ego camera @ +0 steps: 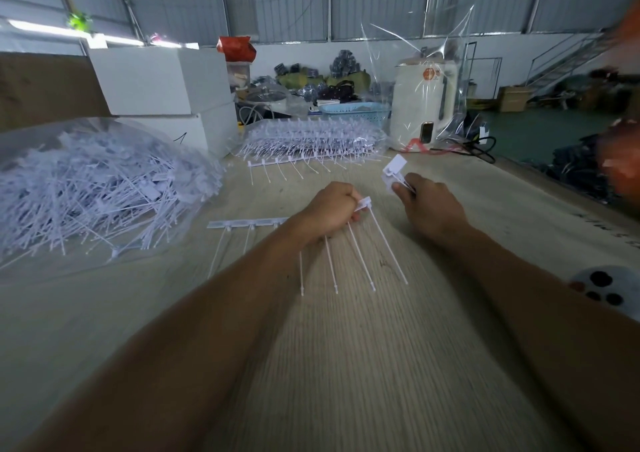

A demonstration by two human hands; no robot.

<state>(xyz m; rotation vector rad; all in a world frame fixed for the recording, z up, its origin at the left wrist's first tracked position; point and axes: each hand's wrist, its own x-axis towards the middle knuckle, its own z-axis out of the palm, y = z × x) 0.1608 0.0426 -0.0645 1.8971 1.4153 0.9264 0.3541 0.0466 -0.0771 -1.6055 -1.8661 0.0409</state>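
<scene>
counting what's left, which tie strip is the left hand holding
The near strip, its right end gripped by the left hand; the other strip lies untouched farther back.

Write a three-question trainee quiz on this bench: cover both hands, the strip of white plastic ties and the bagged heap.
1. True or false: the left hand grips one end of a strip of white plastic tag ties.
2. What does the right hand pinch? A. small white plastic tags B. a pair of scissors C. a roll of tape
3. Fill in: the clear bag heaped with loose white ties lies on the light wooden table to the person's ____.
Key: 1 true; 2 A; 3 left.
</scene>
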